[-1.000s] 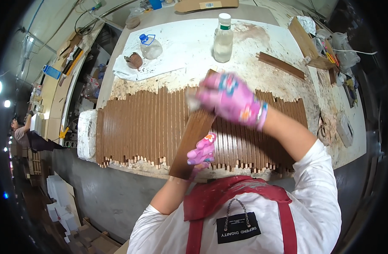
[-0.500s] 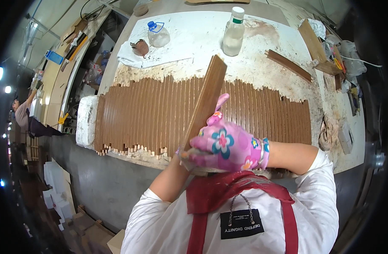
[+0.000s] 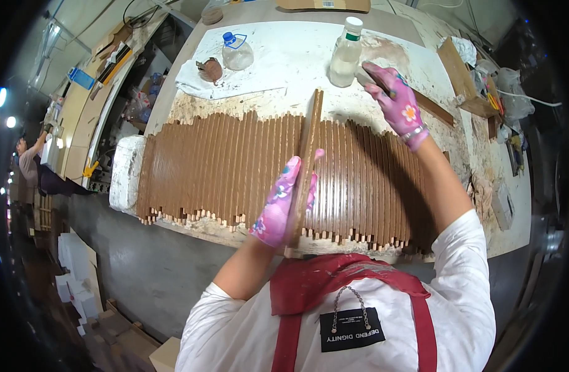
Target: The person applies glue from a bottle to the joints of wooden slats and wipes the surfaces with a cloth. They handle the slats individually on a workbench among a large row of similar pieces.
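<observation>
My left hand (image 3: 277,208), in a pink flowered glove, grips a brown wooden plank (image 3: 310,142) that stands on its narrow edge, tilted slightly, above a row of similar planks (image 3: 197,167). Its thumb and fingers lie on opposite sides of the wood. Farther out to the right is my right hand (image 3: 397,108), gloved alike, with its fingers bent round a small dark piece with a pale edge; its kind I cannot make out. Close to that hand stand a clear bottle with a white cap (image 3: 345,56) and a loose plank (image 3: 434,110), partly hidden by the hand.
A white block (image 3: 128,173) borders the row's left end. At the back left are a blue-capped jug (image 3: 237,54) and a brown crumpled lump (image 3: 209,70) on a white cloth. A wooden box (image 3: 463,77) stands at the right. Another person (image 3: 33,164) works far left.
My right hand has left the held plank and moved far and right, beside the bottle. The plank has turned from its broad face to its narrow edge, and my left hand now shows.
</observation>
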A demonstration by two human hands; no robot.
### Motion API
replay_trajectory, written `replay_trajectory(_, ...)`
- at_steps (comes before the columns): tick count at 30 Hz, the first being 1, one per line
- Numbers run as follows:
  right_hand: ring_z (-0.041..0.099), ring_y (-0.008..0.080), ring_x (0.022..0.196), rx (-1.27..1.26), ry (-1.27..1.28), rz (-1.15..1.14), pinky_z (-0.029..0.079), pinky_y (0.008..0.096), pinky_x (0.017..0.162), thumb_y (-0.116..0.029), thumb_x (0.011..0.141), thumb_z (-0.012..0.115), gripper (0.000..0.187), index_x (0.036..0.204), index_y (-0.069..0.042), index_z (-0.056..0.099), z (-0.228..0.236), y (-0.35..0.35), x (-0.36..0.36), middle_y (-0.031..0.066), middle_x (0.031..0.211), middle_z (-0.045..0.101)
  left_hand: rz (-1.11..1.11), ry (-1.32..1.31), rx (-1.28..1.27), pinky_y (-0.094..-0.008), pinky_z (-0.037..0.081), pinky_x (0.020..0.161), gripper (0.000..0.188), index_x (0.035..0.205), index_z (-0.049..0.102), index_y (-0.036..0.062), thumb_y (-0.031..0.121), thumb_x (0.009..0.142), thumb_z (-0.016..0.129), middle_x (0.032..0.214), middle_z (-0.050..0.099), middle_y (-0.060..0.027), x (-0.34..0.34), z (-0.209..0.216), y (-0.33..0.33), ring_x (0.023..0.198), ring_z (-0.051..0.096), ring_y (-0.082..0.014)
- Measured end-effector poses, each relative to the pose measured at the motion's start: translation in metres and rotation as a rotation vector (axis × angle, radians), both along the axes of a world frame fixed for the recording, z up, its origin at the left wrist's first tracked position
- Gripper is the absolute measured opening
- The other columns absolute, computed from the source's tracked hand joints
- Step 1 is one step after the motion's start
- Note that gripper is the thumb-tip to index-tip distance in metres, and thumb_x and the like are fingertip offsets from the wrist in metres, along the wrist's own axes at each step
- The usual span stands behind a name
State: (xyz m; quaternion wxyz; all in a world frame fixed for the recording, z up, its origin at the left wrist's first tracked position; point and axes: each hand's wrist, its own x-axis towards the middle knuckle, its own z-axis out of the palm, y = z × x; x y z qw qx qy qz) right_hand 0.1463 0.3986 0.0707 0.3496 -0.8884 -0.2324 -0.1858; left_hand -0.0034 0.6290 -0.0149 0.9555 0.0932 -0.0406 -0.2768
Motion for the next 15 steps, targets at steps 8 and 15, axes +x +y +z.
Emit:
replay_trajectory(8, 0.062, 0.0196, 0.081, -0.297, -0.221, 0.672, 0.051, 0.0327, 0.061, -0.020, 0.078, 0.065, 0.043, 0.120, -0.017, 0.056, 0.030, 0.042, -0.122, 0.0049, 0.095, 0.063, 0.645, -0.385, 1.359, -0.0311, 0.047, 0.092, 0.048, 0.130, 0.042, -0.0005, 0.028, 0.093, 0.054, 0.123, 0.052, -0.0149, -0.007, -0.010, 0.009, 0.107, 0.058, -0.0237)
replay_trajectory(15, 0.060, 0.0205, 0.085, -0.291, -0.401, 0.490, 0.052, 0.0335, 0.069, -0.018, 0.071, 0.066, 0.053, 0.123, -0.019, 0.057, 0.012, 0.042, -0.061, 0.0053, 0.097, 0.061, 0.361, 0.122, 0.665, -0.0290, 0.039, 0.103, 0.049, 0.136, 0.034, -0.0016, 0.014, 0.094, 0.052, 0.123, 0.052, -0.0105, -0.005, 0.029, 0.002, 0.116, 0.051, -0.0187)
